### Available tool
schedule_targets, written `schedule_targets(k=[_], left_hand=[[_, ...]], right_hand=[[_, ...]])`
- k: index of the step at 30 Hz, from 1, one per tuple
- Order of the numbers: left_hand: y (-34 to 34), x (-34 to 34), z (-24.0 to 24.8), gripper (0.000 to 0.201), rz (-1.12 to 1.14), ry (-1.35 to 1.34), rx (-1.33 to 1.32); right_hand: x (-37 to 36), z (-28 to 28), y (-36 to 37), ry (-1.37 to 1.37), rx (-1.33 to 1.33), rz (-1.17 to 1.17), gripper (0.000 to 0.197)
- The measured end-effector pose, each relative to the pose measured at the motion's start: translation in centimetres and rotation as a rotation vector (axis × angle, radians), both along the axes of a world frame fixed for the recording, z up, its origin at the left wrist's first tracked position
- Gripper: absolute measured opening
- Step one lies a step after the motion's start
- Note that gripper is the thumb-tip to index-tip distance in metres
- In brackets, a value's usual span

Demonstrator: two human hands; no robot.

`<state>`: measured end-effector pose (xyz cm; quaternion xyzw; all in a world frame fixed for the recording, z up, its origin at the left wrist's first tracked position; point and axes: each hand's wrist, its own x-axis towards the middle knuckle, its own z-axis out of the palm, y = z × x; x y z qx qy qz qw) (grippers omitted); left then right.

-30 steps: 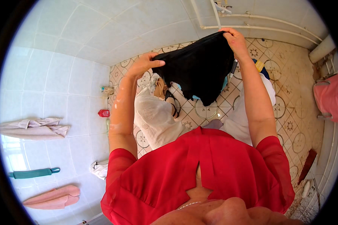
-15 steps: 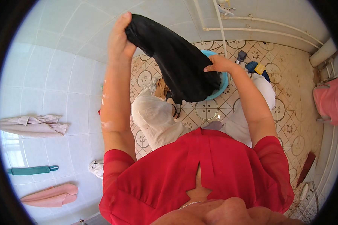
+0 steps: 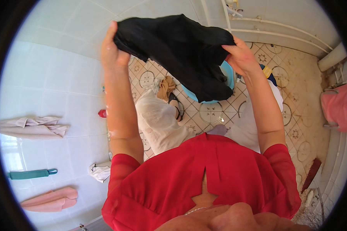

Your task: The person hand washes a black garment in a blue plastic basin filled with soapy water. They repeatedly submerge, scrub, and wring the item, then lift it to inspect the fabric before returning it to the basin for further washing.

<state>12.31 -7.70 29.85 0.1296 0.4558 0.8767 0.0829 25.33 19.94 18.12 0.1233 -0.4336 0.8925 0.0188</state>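
Cloth [image 3: 177, 48], blk, limp, creased; L hand [image 3: 116, 52] & R hand [image 3: 241, 57] fingers gripping ends.

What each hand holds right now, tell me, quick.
Left hand: closed, holding the black cloth.
Right hand: closed, holding the same black cloth.

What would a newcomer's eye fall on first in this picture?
Probably the black cloth, held across the upper middle between the left fingers and the right fingers. Then the red top, filling the lower middle, and the blue basin, partly hidden by the cloth, on the tiled floor.
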Motion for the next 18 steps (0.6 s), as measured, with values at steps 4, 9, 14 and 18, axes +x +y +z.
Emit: schedule_targets(k=[4, 9, 14, 18], left_hand=[[-0.9, -1.1, -8.9, 0.024, 0.027, -0.191, 0.005], [0.6, -1.3, -21.1, 0.026, 0.120, -0.602, 0.022], [1.5, -2.0, -31.5, 0.028, 0.189, -0.925, -0.034], [2.6, -3.7, -36.3, 0.030, 0.221, -1.088, -0.154]], right_hand=[[0.2, 1.0, 1.1, 0.044, -0.025, -0.003, 0.035], [-3.0, -5.1, 0.5, -0.236, 0.174, -0.053, 0.040], [-6.9, -14.8, -0.9, -0.573, 0.720, -0.097, 0.054], [-9.7, -19.2, -1.7, -0.706, 0.832, -0.073, 0.050]])
